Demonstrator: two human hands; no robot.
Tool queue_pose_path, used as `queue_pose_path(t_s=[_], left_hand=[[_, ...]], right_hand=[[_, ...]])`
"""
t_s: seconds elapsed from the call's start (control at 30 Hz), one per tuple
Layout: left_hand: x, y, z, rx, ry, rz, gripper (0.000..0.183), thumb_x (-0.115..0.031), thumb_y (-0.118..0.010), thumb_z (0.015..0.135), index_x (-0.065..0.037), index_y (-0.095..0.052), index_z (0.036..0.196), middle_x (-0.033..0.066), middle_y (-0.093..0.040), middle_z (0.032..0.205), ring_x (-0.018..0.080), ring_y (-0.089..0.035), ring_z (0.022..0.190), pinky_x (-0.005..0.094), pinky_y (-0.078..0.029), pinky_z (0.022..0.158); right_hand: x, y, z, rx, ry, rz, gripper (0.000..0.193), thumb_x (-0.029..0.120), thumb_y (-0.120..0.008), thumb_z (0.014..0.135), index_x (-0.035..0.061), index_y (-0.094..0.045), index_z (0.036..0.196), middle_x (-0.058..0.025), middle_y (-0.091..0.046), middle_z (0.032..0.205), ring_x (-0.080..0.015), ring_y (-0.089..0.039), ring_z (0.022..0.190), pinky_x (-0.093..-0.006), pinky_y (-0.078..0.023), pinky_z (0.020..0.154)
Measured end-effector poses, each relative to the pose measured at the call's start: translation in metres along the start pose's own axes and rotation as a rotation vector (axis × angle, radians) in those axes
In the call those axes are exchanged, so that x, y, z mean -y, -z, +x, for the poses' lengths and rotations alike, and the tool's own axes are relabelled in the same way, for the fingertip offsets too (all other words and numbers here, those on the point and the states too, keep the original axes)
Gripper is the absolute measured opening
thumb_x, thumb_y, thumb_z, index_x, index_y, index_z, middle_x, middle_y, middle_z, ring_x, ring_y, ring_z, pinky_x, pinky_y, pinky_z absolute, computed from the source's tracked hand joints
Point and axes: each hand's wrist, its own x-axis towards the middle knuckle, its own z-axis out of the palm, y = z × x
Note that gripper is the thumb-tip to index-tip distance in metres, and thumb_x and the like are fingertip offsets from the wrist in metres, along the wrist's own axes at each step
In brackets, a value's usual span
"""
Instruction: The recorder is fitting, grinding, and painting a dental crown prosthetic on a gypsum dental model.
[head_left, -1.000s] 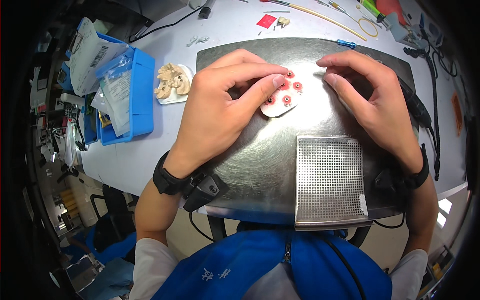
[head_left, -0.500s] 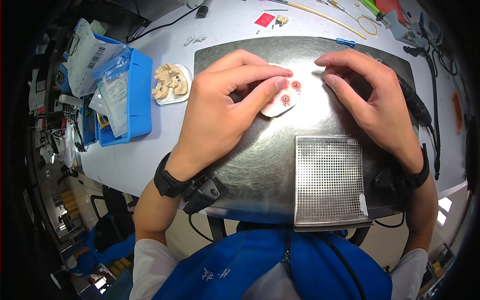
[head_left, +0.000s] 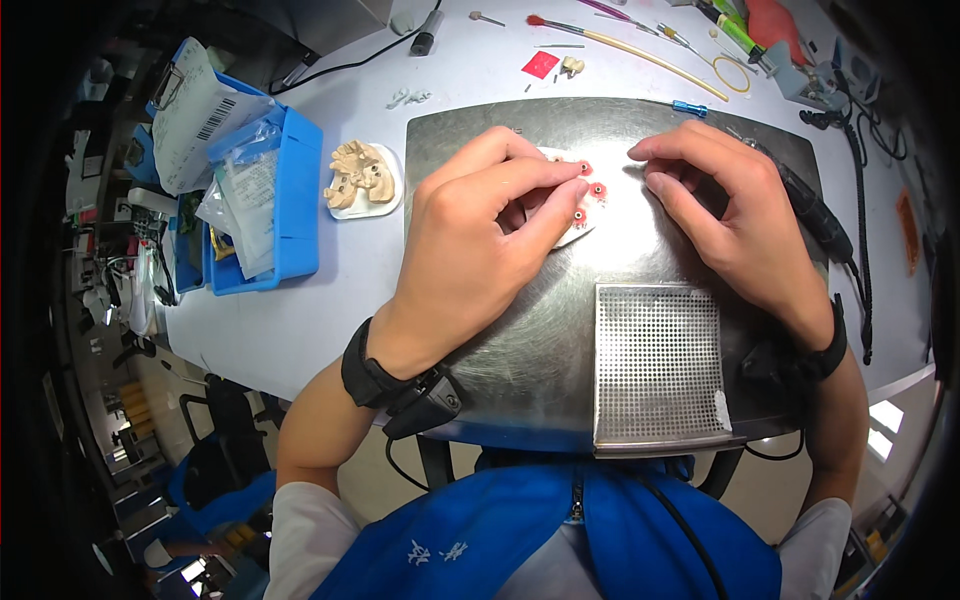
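A white dental model [head_left: 592,206] with pinkish-red gum patches and metal-ringed holes rests on a brushed metal plate [head_left: 520,340]. My left hand [head_left: 485,225] is closed over its left side, thumb and index finger drawn together on it. That hand hides much of the model, and its other fingertips are out of sight. To the right of the model, above the plate, my right hand [head_left: 735,200] is held with a small gap between thumb and index finger. I see nothing between those two fingers.
A perforated metal tray [head_left: 660,365] lies at the plate's near edge. Left stand a beige dental cast [head_left: 361,178] and a blue bin [head_left: 295,200] with papers and bags. A black handpiece [head_left: 815,215] lies right; a brush [head_left: 630,52] and a red square [head_left: 540,65] are behind.
The whole view has shifted, so the bench sits lower in the picture. My left thumb has slid right across the model, covering more of it. My right hand keeps nearly the same pose.
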Motion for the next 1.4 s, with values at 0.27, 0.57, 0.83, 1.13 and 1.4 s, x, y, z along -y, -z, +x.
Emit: queue_pose_path(t_s=[0.27,0.57,0.83,1.13,1.4], left_hand=[[0.001,0.007,0.004,0.07,-0.063,0.027,0.019,-0.001,-0.076,0.092,-0.001,-0.079,0.111,0.0073,-0.071,0.097,0.0125,-0.067,0.081,0.0246,-0.052,0.069],[-0.004,0.005,0.004,0.077,0.035,-0.052,0.017,-0.002,-0.074,0.094,-0.001,-0.078,0.11,0.008,-0.068,0.106,0.0137,-0.068,0.089,0.0248,-0.054,0.075],[-0.005,0.02,0.013,0.207,0.106,-0.154,0.024,-0.003,-0.072,0.097,0.0,-0.076,0.12,0.008,-0.068,0.108,0.0131,-0.068,0.092,0.0241,-0.056,0.077],[0.007,0.044,0.074,0.112,0.262,0.033,0.025,-0.014,-0.075,0.094,0.003,-0.075,0.111,0.0072,-0.073,0.087,0.009,-0.065,0.07,0.0255,-0.052,0.059],[0.027,0.02,0.093,0.15,0.324,0.291,0.022,-0.017,-0.077,0.092,0.004,-0.074,0.097,0.0096,-0.073,0.081,0.0122,-0.067,0.068,0.0294,-0.052,0.058]], right_hand=[[0.002,0.004,0.001,0.05,0.013,-0.032,0.021,0.001,-0.065,0.092,-0.0009,-0.07,0.112,-0.013,-0.069,0.099,-0.0268,-0.069,0.085,-0.0336,-0.057,0.077],[0.002,0.006,0.0,0.056,0.02,-0.033,0.019,0.001,-0.065,0.091,-0.0002,-0.07,0.11,-0.0127,-0.068,0.096,-0.0266,-0.069,0.084,-0.035,-0.056,0.076],[0.004,0.008,0.001,0.072,0.038,-0.001,0.024,0.01,-0.074,0.091,0.0022,-0.07,0.113,-0.0121,-0.067,0.096,-0.0273,-0.068,0.086,-0.0369,-0.055,0.076],[0.004,0.008,-0.003,0.087,0.117,-0.043,0.033,0.022,-0.081,0.089,0.0045,-0.07,0.115,-0.0118,-0.065,0.099,-0.0291,-0.067,0.09,-0.0403,-0.055,0.08],[0.0,0.012,-0.004,0.1,0.134,0.006,0.029,0.016,-0.078,0.09,0.0029,-0.069,0.114,-0.0125,-0.065,0.099,-0.0289,-0.068,0.091,-0.0405,-0.056,0.082]])
